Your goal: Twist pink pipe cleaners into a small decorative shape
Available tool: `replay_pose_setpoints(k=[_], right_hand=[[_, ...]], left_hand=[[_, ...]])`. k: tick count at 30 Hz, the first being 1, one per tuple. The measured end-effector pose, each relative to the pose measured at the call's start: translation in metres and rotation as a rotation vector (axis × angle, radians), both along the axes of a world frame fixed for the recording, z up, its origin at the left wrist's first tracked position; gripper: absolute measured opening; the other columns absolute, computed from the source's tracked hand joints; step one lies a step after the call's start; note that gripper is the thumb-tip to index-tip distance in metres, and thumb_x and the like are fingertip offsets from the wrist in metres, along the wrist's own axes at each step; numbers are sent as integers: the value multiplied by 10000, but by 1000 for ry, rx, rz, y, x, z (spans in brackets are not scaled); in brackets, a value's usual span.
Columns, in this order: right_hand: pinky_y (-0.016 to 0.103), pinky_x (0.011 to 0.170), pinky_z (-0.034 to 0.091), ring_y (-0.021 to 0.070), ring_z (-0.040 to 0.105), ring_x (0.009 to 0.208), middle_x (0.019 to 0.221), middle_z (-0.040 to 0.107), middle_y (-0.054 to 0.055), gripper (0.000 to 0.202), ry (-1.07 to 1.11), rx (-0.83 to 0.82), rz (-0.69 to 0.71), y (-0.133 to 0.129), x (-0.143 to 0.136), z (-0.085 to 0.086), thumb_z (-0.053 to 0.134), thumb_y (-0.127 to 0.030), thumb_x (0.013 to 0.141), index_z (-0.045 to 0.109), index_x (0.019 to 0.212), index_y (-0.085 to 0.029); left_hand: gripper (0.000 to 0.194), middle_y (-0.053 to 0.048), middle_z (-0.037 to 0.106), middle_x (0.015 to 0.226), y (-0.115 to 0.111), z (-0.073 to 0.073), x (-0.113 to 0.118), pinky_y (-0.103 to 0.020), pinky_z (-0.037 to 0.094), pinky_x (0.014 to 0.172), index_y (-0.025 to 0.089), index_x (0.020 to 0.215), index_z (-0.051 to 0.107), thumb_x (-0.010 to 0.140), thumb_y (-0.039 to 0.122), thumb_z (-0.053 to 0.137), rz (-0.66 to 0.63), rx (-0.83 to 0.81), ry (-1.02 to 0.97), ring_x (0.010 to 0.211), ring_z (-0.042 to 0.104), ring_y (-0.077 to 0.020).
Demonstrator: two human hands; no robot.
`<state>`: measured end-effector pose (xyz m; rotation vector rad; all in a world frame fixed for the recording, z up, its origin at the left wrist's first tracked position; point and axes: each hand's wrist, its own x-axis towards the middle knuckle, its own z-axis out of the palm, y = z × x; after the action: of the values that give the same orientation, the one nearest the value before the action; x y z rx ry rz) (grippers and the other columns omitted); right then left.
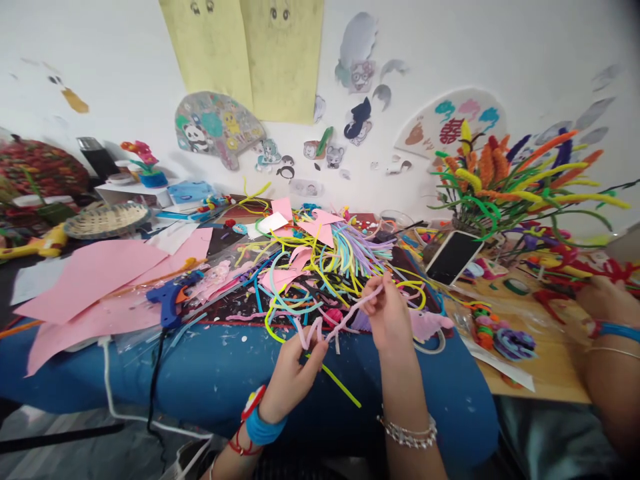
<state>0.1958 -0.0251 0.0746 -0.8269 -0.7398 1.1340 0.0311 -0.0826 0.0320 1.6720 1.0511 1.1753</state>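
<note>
A pale lilac pipe cleaner [345, 323] stretches between my two hands, bent into zigzags at its left end. My left hand [297, 363] pinches the zigzag part between thumb and fingers. Higher and to the right, my right hand [386, 310] closes on the straighter end. Just beyond them lies a tangled heap of yellow, blue and purple pipe cleaners [350, 250]. A yellow-green pipe cleaner [343, 387] hangs over the blue table edge below my left hand. To the right of my right hand rests a fuzzy pink-lilac piece [425, 325].
A blue glue gun [173, 293] with a cord and pink sheets [100, 273] lie left. Rightward are a phone [454, 257], a bunch of pipe-cleaner flowers [505, 173] and a coiled purple piece [515, 343]. Another person's hand [607, 300] is at the far right.
</note>
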Motion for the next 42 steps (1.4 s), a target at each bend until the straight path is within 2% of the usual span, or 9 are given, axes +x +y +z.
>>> replay_pose_setpoints(k=[7,15,19,23,26,29,34,39,42], right_hand=[[199,399,159,50,194,398,450,251,-90,325,-66,29,168,17,-5,15,640,-464,731,587,607,-169],[192,389,160,53,121,407,452,191,-100,327,-52,56,300,24,-12,29,628,-455,747,580,586,-174],[175,385,224,46,215,420,529,306,-81,344,6,80,292,10,-21,32,546,-501,816,657,860,-178],[194,434,342,64,383,482,644,473,-38,432,-26,40,344,-22,-34,22,540,-502,817,625,1076,-166],[206,502,418,79,454,520,661,518,-37,392,-142,-8,407,-45,-48,6,635,-419,769,629,1094,-201],[230,598,469,123,553,654,749,592,-2,224,-278,-39,320,-61,-59,-6,661,-342,751,695,931,-213],[234,629,467,140,577,692,723,618,3,118,-374,-14,169,-68,-60,-15,657,-288,756,696,714,-185],[210,435,435,90,489,452,560,582,-15,186,-272,-126,248,-67,-51,-27,661,-340,761,685,764,-155],[223,465,480,102,543,464,554,610,-5,202,-191,-173,282,-69,-49,-36,705,-337,725,690,798,-150]], left_hand=[[191,-6,470,640,-14,-10,-7,-252,359,591,194,736,503,885,293,436,-29,122,12,598,445,-139],[277,2,423,614,-13,-11,-13,-248,329,522,192,689,469,877,395,452,-23,54,-153,541,388,-120],[275,48,362,550,-13,-9,-6,-222,284,462,194,720,422,900,402,424,-64,-23,-334,459,334,-81],[252,74,331,538,-15,-5,-2,-202,272,442,197,752,397,909,392,425,-46,-106,-447,430,313,-60],[254,79,344,527,-15,-2,-2,-193,283,432,190,784,419,903,414,431,-38,-135,-438,419,322,-55],[264,78,373,505,-14,-1,-4,-190,295,419,168,889,477,884,431,458,-33,-189,-347,418,349,-64],[277,45,463,592,-13,-4,-10,-191,358,443,146,965,527,838,391,551,-71,-216,-260,470,422,-73],[173,20,538,665,-13,-2,-22,-205,423,521,158,853,524,845,328,556,-74,-217,-307,533,518,-86],[207,19,554,588,-13,2,-26,-210,428,546,150,728,528,850,315,549,-27,-234,-253,521,543,-96]])
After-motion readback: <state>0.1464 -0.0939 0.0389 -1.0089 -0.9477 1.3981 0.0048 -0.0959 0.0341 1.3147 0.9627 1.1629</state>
